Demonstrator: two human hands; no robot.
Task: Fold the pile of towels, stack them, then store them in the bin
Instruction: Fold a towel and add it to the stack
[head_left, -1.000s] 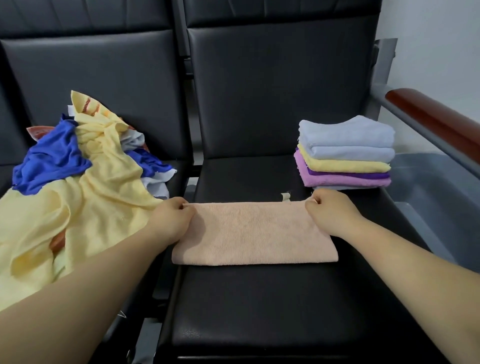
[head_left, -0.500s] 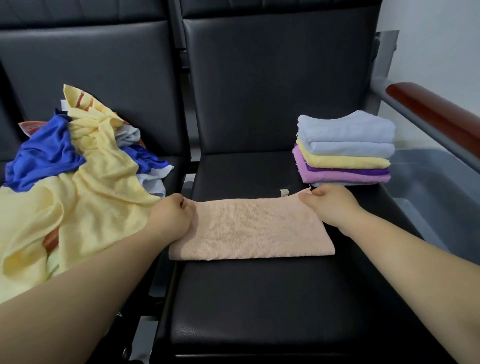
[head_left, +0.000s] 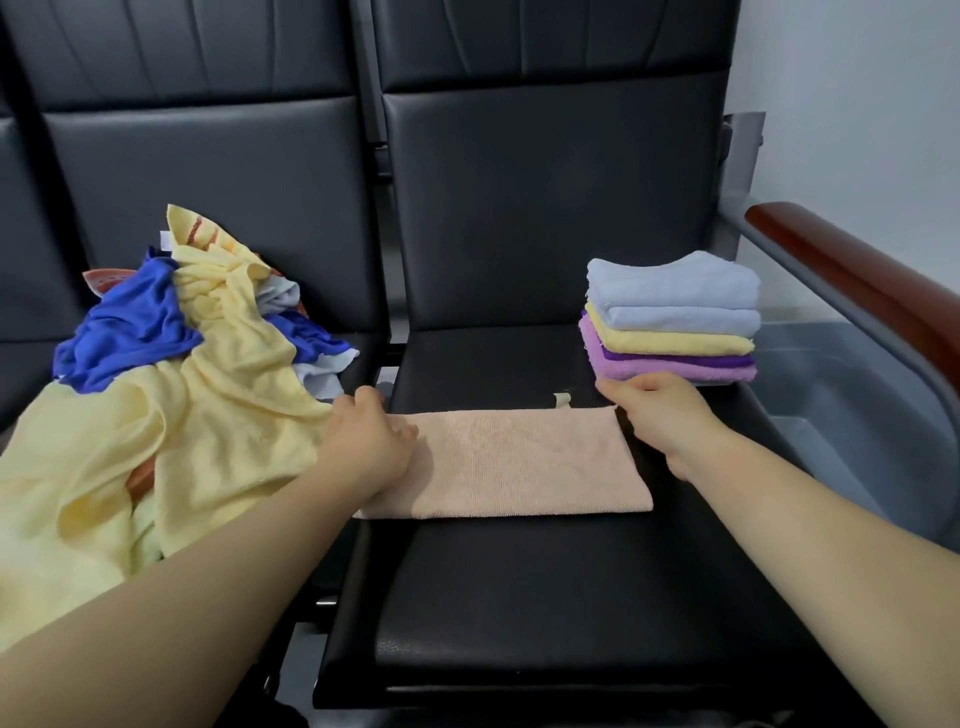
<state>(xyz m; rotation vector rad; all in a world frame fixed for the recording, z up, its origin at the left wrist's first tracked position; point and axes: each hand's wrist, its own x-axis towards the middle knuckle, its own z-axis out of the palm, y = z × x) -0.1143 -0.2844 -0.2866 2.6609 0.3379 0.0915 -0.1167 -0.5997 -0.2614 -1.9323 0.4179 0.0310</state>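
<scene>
Peach towel (head_left: 519, 462): one, folded into a strip, flat at frame centre on the black seat (head_left: 519, 597).
Left hand (head_left: 371, 441): fingers bent over the strip's left end; pinch hidden, cannot tell.
Right hand (head_left: 660, 415): just beside the strip's upper right corner; hold unclear.
Folded stack (head_left: 672, 322): five layers visible, right of centre.
Unfolded pile (head_left: 171, 374): left.
Bin (head_left: 857, 415): right edge.

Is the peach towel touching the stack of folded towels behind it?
Apart. The head view shows a strip of the black seat between the far edge of the peach towel and the bottom of the stack of folded towels.
</scene>
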